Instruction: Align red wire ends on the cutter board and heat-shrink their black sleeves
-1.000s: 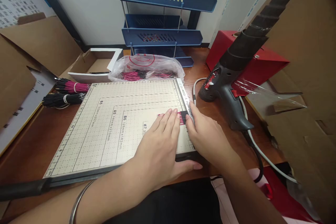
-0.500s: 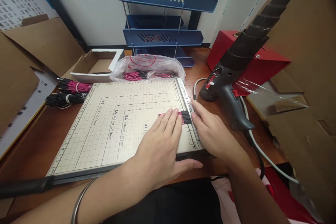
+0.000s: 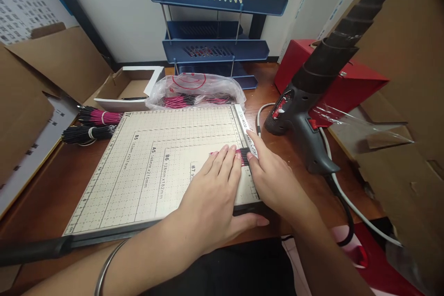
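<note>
A beige paper cutter board (image 3: 149,171) with printed grid lines lies on the wooden desk. My left hand (image 3: 211,194) rests flat on it, fingers together and stretched out, pressing down a small row of pink and black wires (image 3: 242,154) near the right edge. My right hand (image 3: 274,178) lies beside it on the board's right rail, fingers extended, their tips touching the black ends of those wires. A metal bangle (image 3: 106,266) sits on my left wrist.
A grey heat gun (image 3: 305,115) with its white cord lies to the right, before a red box (image 3: 333,78). Bundled pink and black wires (image 3: 93,122) lie at left, more in a plastic bag (image 3: 194,89). Blue paper trays (image 3: 215,32) stand behind; cardboard on both sides.
My right hand has shifted slightly inward against the wire ends; the view has drifted a little. My left hand stays pressed on the wires.
</note>
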Motion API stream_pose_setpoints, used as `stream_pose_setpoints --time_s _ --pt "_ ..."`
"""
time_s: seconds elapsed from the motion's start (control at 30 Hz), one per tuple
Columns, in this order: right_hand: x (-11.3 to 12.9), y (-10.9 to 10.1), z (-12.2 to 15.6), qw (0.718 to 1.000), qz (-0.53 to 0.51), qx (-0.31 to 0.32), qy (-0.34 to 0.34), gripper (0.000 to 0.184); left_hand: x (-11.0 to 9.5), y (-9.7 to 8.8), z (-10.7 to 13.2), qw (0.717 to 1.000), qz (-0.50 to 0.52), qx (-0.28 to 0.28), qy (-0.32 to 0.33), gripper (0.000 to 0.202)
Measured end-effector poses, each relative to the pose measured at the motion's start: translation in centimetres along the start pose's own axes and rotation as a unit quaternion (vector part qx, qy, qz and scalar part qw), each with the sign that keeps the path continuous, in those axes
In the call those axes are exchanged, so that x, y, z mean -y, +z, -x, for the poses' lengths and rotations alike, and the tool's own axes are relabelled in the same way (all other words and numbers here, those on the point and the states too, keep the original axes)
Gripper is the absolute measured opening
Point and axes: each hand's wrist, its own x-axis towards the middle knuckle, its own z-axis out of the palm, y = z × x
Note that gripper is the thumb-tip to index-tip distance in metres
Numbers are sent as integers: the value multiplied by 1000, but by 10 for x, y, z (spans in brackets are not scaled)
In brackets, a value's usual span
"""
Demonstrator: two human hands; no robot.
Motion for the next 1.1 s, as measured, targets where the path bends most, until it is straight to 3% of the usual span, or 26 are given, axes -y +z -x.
stream_pose_setpoints --time_s 0.23,0.37,0.7,0.93,1.1 --pt "-1 -5 -2 997 -9 -71 -6 53 -1 -1 0 1000 -8 19 4 109" --pt "5 -3 -4 998 59 -18 7 56 -1 -1 0 1000 -7 12 5 108" --pt "9 -3 -5 995 97 -18 20 54 -1 1 1 1000 -7 -6 6 108" --pt "-7 -5 -7 999 -38 -23 -26 51 -2 -1 0 1000 -10 12 3 110" --pt "-3 -1 -6 1000 -12 10 -14 59 -2 0 0 1000 -12 6 3 109"
